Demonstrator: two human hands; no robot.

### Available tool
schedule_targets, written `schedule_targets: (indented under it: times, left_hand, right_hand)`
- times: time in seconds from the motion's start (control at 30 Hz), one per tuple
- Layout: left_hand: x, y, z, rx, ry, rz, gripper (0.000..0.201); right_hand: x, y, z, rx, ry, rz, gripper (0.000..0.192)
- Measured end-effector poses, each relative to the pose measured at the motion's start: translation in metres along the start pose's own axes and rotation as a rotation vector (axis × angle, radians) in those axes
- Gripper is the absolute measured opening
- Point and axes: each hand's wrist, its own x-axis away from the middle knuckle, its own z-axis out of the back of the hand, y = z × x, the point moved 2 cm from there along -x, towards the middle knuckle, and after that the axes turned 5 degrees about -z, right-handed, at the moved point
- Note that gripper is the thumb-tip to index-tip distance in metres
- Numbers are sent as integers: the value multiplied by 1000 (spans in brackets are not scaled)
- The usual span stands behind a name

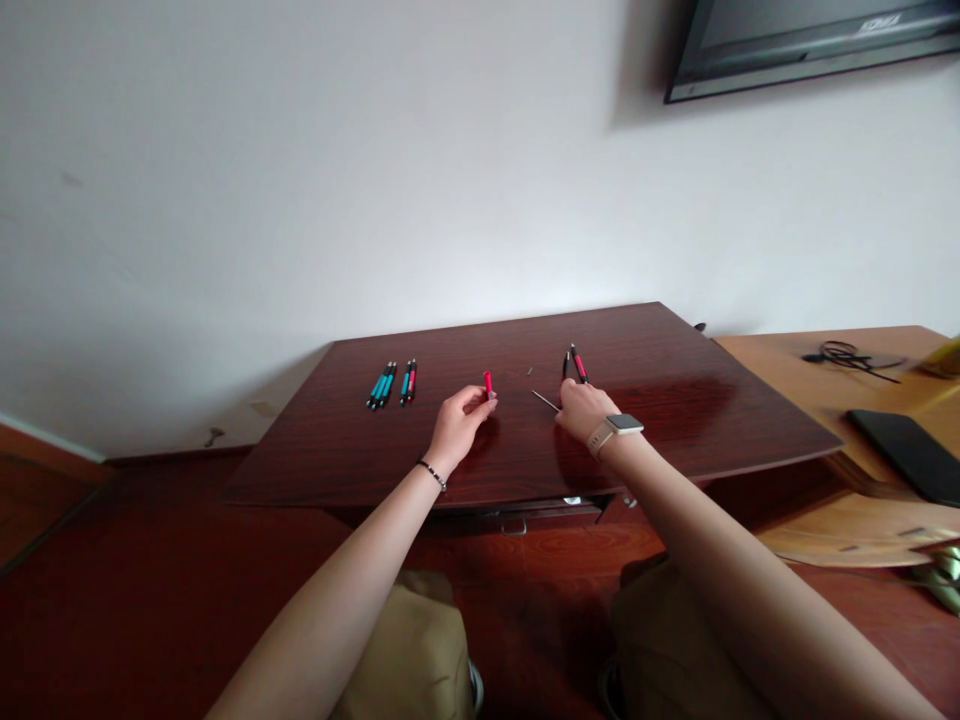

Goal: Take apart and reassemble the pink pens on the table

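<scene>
Dark table (675, 400): wide bare stretch at 3 o'clock of the right hand (581, 410), open to the edge. Between left hand (457, 420) and right hand, a narrow gap with a thin refill (545, 400) lying in it. At 12 of the right hand, two pens (576, 364) block. At 9 to 10 of the left hand, teal pens (391, 384) sit, well apart. Near edge clear.

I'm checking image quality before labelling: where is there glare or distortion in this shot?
Head view: a glare patch whitens the dark tabletop right of the right hand; the table's front edge bows from wide-angle distortion; the left hand and its red pen part look slightly soft.
</scene>
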Motion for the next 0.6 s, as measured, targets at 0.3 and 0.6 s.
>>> schedule_targets:
  times: [0.3, 0.6]
  left_hand:
    - [0, 3, 0, -22, 1, 4, 27]
    - [0, 3, 0, -42, 7, -15, 28]
  right_hand:
    - [1, 1, -3, -17, 14, 59, 28]
    - [0, -1, -5, -68, -22, 73, 24]
